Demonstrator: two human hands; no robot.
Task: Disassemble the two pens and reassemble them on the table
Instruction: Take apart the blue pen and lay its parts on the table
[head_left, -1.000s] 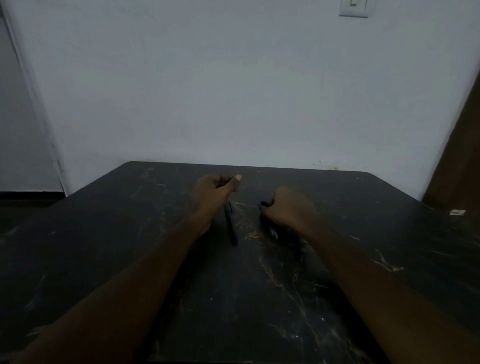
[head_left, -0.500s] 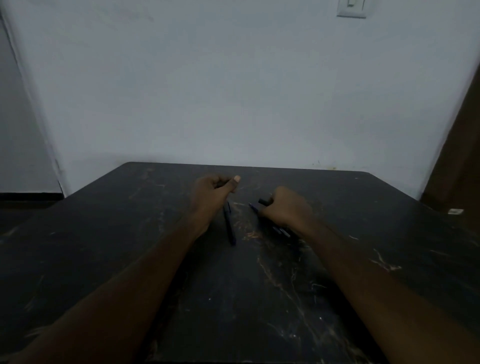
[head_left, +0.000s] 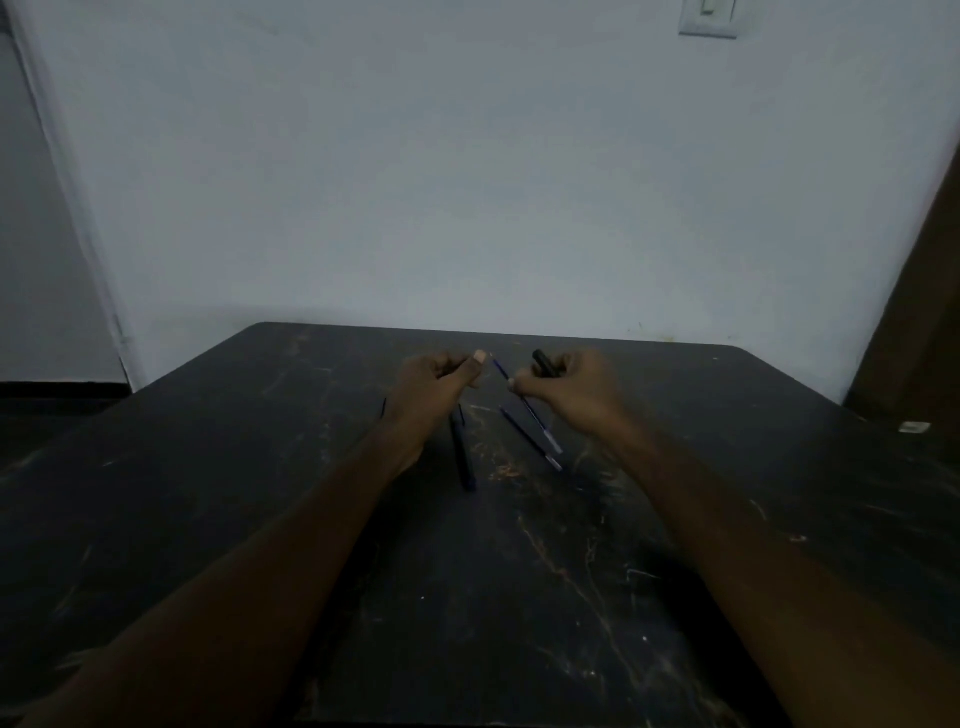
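Risk lies with the thin refill (head_left: 527, 405) pinched beside a dark cap (head_left: 544, 362) in the right hand (head_left: 571, 395) — it could slip. Left hand (head_left: 434, 384) curls shut, contents unclear; barrel (head_left: 462, 457) lies at six o'clock on the bench (head_left: 208, 467).

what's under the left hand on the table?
A dark pen barrel lies on the table, its far end hidden beneath the left hand. A thin dark tip pokes out at the wrist's left. Whatever the closed fingers pinch is covered.
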